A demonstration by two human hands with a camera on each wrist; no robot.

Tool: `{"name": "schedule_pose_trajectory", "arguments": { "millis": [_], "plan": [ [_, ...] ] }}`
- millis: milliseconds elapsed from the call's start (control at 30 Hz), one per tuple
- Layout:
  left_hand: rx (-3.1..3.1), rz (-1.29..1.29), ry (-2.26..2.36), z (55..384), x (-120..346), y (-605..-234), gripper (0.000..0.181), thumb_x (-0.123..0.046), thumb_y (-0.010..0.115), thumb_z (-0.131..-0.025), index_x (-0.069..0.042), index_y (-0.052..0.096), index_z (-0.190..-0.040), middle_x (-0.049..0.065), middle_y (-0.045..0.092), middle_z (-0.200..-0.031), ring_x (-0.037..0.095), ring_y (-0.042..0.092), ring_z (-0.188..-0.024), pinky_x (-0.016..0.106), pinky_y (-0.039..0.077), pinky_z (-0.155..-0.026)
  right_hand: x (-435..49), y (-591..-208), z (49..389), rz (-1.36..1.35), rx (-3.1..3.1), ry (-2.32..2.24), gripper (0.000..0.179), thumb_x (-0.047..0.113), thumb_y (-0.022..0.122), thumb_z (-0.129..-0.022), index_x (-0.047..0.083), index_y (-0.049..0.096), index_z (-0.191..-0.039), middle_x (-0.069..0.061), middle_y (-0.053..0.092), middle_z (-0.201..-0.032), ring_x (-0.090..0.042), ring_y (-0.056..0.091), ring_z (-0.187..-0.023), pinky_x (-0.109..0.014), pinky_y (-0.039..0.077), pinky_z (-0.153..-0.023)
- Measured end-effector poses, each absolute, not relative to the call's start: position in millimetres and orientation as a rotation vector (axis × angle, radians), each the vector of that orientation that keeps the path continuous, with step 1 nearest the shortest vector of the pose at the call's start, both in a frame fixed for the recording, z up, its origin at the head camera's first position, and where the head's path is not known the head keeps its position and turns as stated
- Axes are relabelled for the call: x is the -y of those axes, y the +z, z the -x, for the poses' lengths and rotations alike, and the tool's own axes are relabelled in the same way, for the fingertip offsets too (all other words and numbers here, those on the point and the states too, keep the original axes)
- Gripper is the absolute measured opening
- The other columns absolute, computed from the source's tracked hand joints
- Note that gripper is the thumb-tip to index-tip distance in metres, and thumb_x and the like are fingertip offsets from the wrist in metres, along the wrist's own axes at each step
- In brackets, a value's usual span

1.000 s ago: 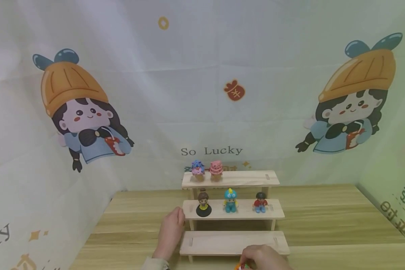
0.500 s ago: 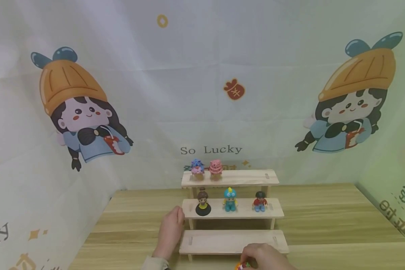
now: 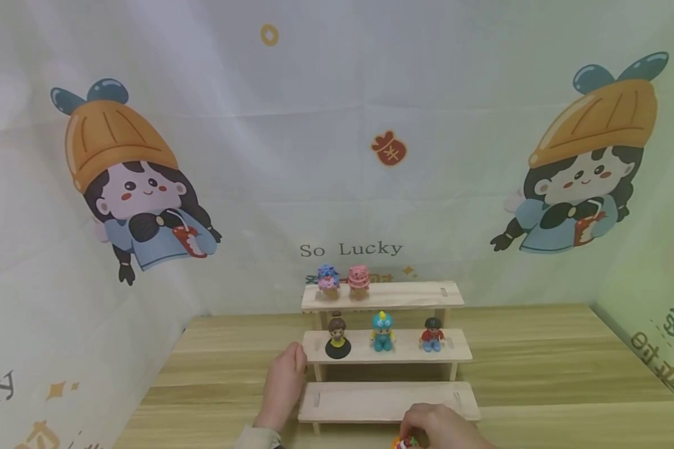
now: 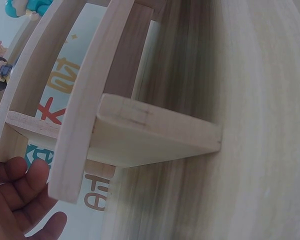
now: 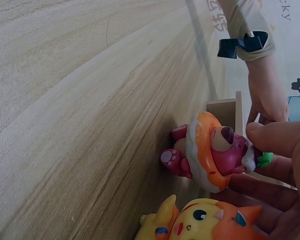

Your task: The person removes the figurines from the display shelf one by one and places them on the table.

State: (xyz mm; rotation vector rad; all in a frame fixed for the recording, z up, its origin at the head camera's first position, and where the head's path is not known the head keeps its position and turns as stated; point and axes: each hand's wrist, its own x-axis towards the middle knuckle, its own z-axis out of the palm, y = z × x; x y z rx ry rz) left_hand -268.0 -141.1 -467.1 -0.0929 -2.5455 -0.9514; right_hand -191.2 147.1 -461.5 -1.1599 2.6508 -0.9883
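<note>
My left hand (image 3: 285, 377) is at the left end of the middle board (image 3: 407, 349) of a three-step wooden display stand (image 4: 80, 105). Its fingers (image 4: 32, 185) curl beside that board's end in the left wrist view; the thumb is hidden there. My right hand (image 3: 438, 427), in front of the lowest board (image 3: 382, 402), pinches a magenta bear figurine (image 5: 230, 152) by the top of its head between thumb and fingers. The bear wears an orange and white swim ring, with a green leaf on its head. Its feet are close to the tabletop.
A yellow and orange figurine (image 5: 202, 222) stands beside the bear. Two ice-cream-cone figures, one blue (image 3: 328, 280) and one pink (image 3: 359, 282), sit on the top board. The middle board bears a brown-haired doll (image 3: 337, 337), a teal-capped figure (image 3: 382, 333) and a red-jacketed figure (image 3: 432, 335).
</note>
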Motion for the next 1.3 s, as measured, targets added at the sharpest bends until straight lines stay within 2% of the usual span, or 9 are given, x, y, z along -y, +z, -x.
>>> {"name": "schedule_pose_trajectory", "arguments": {
  "millis": [500, 800, 1100, 1300],
  "plan": [
    [2.614, 0.061, -0.965, 266.8, 140.9, -464.9, 0.029, -0.012, 0.037, -0.098, -0.012, 0.044, -0.07, -0.002, 0.049, -0.062, 0.01, 0.039, -0.053, 0.024, 0.034, -0.049, -145.2, -454.6, 188.5, 1.052, -2.66, -0.946, 0.018, 0.031, 0.073, -0.08, 0.019, 0.067, -0.092, 0.018, 0.061, -0.091, 0.005, 0.053, -0.082, -0.025, 0.05, -0.079],
    [2.619, 0.066, -0.969, 266.6, 141.1, -465.0, 0.029, -0.011, 0.037, -0.098, -0.011, 0.045, -0.071, -0.001, 0.049, -0.062, 0.011, 0.039, -0.054, 0.025, 0.033, -0.05, -142.8, -450.1, 185.7, 1.004, -2.721, -0.948, 0.021, 0.038, 0.065, -0.089, 0.017, 0.068, -0.092, 0.017, 0.063, -0.087, 0.004, 0.056, -0.08, -0.027, 0.05, -0.074],
    [2.619, 0.045, -0.98, 266.8, 142.0, -466.0, 0.029, -0.013, 0.037, -0.098, -0.012, 0.045, -0.07, -0.001, 0.048, -0.062, 0.011, 0.039, -0.054, 0.025, 0.034, -0.05, -140.1, -435.7, 185.7, 1.014, -2.771, -0.996, 0.013, 0.033, 0.062, -0.092, 0.021, 0.066, -0.089, 0.019, 0.062, -0.081, 0.007, 0.055, -0.073, -0.022, 0.049, -0.065],
    [2.63, 0.037, -1.004, 267.9, 142.4, -465.7, 0.028, -0.014, 0.037, -0.098, -0.012, 0.046, -0.072, -0.001, 0.049, -0.063, 0.012, 0.04, -0.055, 0.025, 0.035, -0.052, -136.5, -425.2, 187.3, 1.071, -2.876, -1.012, 0.013, 0.031, 0.061, -0.093, 0.019, 0.066, -0.091, 0.016, 0.065, -0.081, 0.007, 0.056, -0.074, -0.022, 0.049, -0.065]
  ]
}}
